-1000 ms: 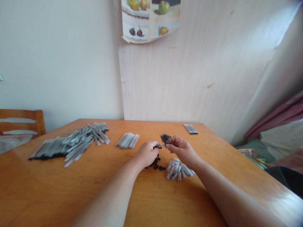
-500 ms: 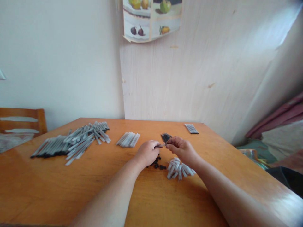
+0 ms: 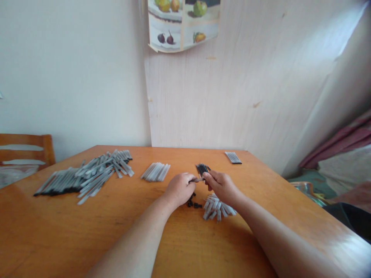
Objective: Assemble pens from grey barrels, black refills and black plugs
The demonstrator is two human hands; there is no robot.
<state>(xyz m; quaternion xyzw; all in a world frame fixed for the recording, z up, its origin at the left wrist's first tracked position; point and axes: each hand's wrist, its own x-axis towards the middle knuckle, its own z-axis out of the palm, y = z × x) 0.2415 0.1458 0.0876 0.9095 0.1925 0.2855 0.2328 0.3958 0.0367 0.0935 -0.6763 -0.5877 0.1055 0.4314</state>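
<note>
Both hands meet over the middle of the table, joined by a slim pen barrel [image 3: 198, 180] that spans the gap between them. My left hand [image 3: 182, 187] is closed round its left end. At its right end, my right hand [image 3: 218, 183] pinches it between thumb and curled fingers; whatever small part lies under the fingertips is hidden. Small black plugs [image 3: 194, 204] lie below my left hand, partly covered by it. A loose heap of short whitish pen caps [image 3: 216, 208] sits beneath my right wrist. Just behind the hands is a bundle of thin dark pen refills [image 3: 202, 168].
A large pile of translucent pens with black ends [image 3: 98, 170] covers the table's left side. Clear tubes [image 3: 156, 172] lie in a group left of centre. A neat row of pens [image 3: 233, 157] rests at the far right, near the table's back edge. A wooden chair [image 3: 48, 148] stands at left.
My right hand has turned and its fingers have curled down round the barrel's right end. My left hand keeps its grip. The view has shifted slightly.
</note>
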